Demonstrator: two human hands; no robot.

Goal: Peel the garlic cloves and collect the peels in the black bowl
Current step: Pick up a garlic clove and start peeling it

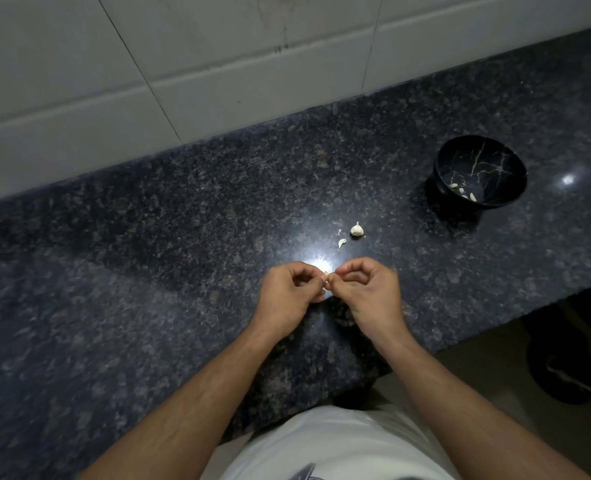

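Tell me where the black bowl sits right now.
In the head view the black bowl stands on the dark granite counter, far right, beyond the right hand and right of the garlic piece.

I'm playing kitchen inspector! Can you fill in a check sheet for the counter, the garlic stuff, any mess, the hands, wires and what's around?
Surface: dark speckled stone counter, with lamp glare near the hands.
Job's things: garlic clove pinched between both hands; garlic piece on the counter; black bowl at far right holds a few peels.
Clutter: two loose peels beside the garlic piece.
Grippers: left hand and right hand both grip the clove.
Cables: nothing seen.
Surroundings: white tiled wall behind.
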